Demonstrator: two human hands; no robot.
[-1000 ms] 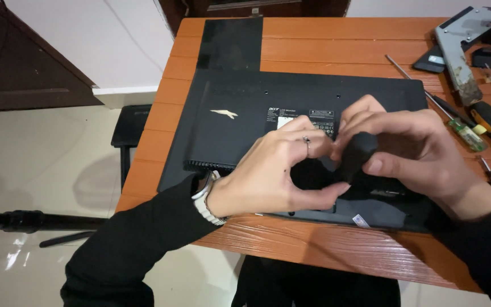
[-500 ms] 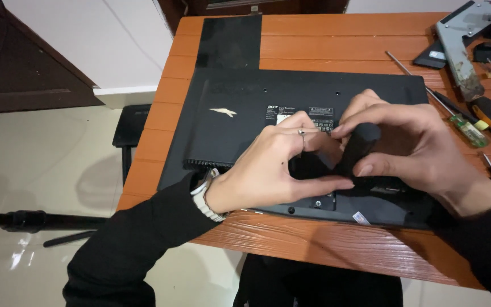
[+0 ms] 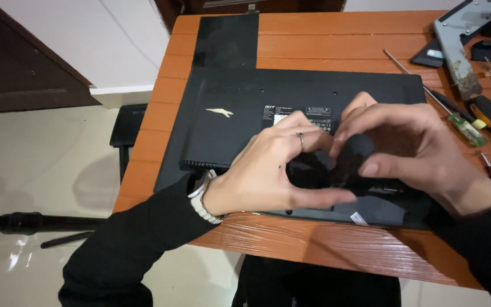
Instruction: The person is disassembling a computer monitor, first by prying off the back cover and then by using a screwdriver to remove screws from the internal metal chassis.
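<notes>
A black flat monitor [image 3: 240, 113] lies face down on the orange wooden table [image 3: 325, 250]. Over its lower middle, both of my hands close around a black rounded stand piece [image 3: 356, 149] that rises from the back cover. My left hand [image 3: 268, 170], with a ring and a wristwatch, presses its thumb along the part's lower side. My right hand [image 3: 410, 148] wraps the part from the right, thumb across its front. The joint under my fingers is hidden.
A black flat panel [image 3: 225, 40] lies at the table's far edge. Screwdrivers [image 3: 444, 102] with yellow and black handles, small parts and a grey metal bracket [image 3: 456, 40] crowd the right side. A dark stool [image 3: 127, 125] stands left of the table on the tiled floor.
My right hand has shifted slightly up and left on the stand piece, and its fingers have closed more tightly. The monitor has stayed in place.
</notes>
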